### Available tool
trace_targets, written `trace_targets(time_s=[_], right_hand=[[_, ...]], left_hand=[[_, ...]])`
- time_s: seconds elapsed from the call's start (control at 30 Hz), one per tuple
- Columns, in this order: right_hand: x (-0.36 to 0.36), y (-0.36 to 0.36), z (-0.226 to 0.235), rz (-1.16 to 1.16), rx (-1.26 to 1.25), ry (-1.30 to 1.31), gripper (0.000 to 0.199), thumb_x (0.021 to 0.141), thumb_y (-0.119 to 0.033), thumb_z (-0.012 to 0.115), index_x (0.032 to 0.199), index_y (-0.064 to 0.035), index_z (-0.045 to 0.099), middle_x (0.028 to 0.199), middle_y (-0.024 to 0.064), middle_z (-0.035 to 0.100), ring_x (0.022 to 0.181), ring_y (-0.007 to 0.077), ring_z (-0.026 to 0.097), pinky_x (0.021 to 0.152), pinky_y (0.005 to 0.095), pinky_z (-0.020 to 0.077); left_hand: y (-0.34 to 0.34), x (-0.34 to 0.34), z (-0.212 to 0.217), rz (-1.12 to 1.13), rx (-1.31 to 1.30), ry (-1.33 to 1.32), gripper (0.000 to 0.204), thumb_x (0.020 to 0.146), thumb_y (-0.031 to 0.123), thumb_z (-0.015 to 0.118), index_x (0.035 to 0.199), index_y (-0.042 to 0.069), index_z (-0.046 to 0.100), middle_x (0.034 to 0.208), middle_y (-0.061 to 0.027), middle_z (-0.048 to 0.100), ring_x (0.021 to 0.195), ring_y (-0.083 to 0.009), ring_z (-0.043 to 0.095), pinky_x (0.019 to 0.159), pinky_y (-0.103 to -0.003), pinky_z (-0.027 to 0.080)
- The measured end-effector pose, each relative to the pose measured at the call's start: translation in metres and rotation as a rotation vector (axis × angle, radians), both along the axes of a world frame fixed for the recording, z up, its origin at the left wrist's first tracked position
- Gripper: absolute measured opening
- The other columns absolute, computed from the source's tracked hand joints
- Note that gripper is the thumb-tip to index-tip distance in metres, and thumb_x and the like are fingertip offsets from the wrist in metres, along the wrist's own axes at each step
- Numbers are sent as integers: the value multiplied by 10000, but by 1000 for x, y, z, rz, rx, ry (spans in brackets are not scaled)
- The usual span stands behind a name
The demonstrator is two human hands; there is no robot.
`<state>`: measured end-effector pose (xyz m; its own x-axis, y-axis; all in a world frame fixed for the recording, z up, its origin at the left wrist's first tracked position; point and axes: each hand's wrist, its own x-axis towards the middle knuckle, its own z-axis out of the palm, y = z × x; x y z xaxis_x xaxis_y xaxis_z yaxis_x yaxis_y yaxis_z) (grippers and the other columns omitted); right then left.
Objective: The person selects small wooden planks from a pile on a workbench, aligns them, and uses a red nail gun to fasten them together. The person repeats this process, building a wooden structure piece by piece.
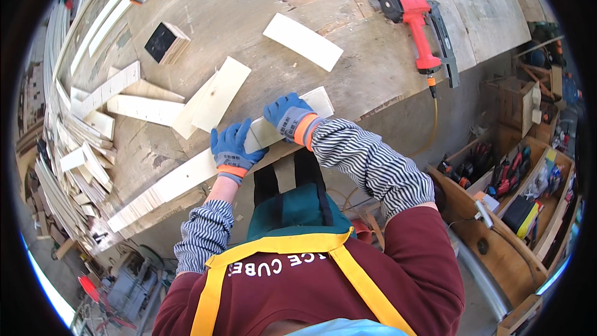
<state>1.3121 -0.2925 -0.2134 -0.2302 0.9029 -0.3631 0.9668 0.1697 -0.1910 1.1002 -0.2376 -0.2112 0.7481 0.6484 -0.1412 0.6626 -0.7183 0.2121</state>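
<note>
My left hand (231, 146) and my right hand (287, 114), both in blue gloves with orange cuffs, press on a long pale wooden strip (186, 174) that lies along the near edge of the worn workbench (249, 12). The strip runs from the lower left up to a short end past my right hand. My left hand grips its near edge, my right hand lies flat over the top. Two overlapping thin boards (214, 96) lie just beyond my left hand.
A red nail gun (418, 25) with a hose lies at the bench's far right. A loose board (303, 41), a small black-faced box (165, 42) and stacked wood strips (81, 143) lie to the left. Wooden bins with tools (510, 180) stand at the right.
</note>
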Motion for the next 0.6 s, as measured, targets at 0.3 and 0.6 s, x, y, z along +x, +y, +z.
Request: trace_targets(time_s=[0.3, 0.6], right_hand=[[14, -11, -5, 22, 184, 44, 176, 786, -210, 674, 943, -129, 672, 906, 40, 684, 857, 247, 649, 732, 382, 459], [19, -7, -5, 10, 73, 172, 645, 655, -412, 775, 1207, -162, 554, 1258, 102, 558, 1181, 293, 522, 1034, 438, 368]], left_hand=[[-10, 5, -8, -11, 75, -3, 878, 547, 552, 828, 1310, 219, 551, 1189, -37, 612, 1117, -233, 571, 1097, -561, 278], [4, 4, 5, -56, 78, 85, 783, 665, 690, 672, 1300, 243, 575, 1183, -61, 641, 1082, -289, 607, 1011, -544, 377]])
